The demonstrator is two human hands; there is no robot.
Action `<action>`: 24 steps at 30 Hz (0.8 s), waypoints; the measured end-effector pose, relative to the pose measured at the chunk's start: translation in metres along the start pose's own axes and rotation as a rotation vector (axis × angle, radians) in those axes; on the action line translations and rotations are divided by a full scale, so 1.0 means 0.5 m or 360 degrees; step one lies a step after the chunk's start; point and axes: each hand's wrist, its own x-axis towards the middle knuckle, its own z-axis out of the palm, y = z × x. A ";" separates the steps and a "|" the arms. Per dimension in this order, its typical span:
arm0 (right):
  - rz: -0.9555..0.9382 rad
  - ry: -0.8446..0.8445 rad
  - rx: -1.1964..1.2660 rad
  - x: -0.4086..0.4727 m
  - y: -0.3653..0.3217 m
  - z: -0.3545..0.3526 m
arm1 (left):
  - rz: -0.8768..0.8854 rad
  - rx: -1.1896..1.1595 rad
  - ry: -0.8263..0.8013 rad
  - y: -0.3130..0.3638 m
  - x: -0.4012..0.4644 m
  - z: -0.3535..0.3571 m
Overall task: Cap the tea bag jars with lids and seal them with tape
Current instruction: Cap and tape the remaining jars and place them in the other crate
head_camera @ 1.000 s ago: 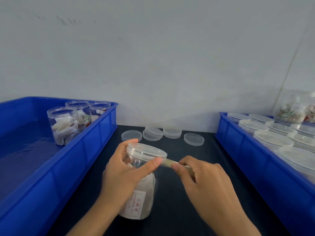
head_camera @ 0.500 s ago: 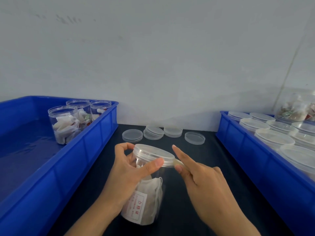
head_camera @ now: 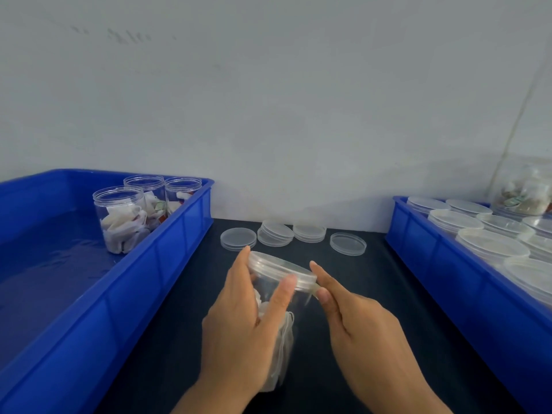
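A clear plastic jar (head_camera: 279,330) of white tea bags is tilted over the dark table, its clear lid (head_camera: 280,268) on top. My left hand (head_camera: 239,327) grips the jar, thumb across the front below the lid and fingers behind. My right hand (head_camera: 358,321) touches the lid's right rim with forefinger and thumb, where a thin strip of clear tape (head_camera: 313,289) lies against the edge. Three open jars (head_camera: 122,222) of tea bags stand without lids in the left blue bin (head_camera: 143,294).
Loose clear lids (head_camera: 276,234) lie in small stacks on the dark table (head_camera: 373,279) by the wall. The right blue bin (head_camera: 466,282) holds several capped jars, one more stacked at its far corner. A pale wall closes the back.
The jar has tilted further to the right and turned in my left hand. My right hand has drawn in from pulling the tape strip out sideways to pressing it at the lid's rim.
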 end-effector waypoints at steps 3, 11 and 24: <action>-0.0004 -0.0017 -0.0058 -0.001 -0.009 -0.004 | -0.0087 0.0002 -0.0026 0.004 0.007 -0.006; -0.0050 -0.0079 -0.0257 -0.002 -0.024 -0.007 | -0.0271 -0.0084 0.0007 -0.004 0.024 -0.012; 0.0159 -0.0039 -0.0118 0.008 0.011 -0.028 | -0.0382 -0.0521 -0.0064 -0.005 0.035 -0.018</action>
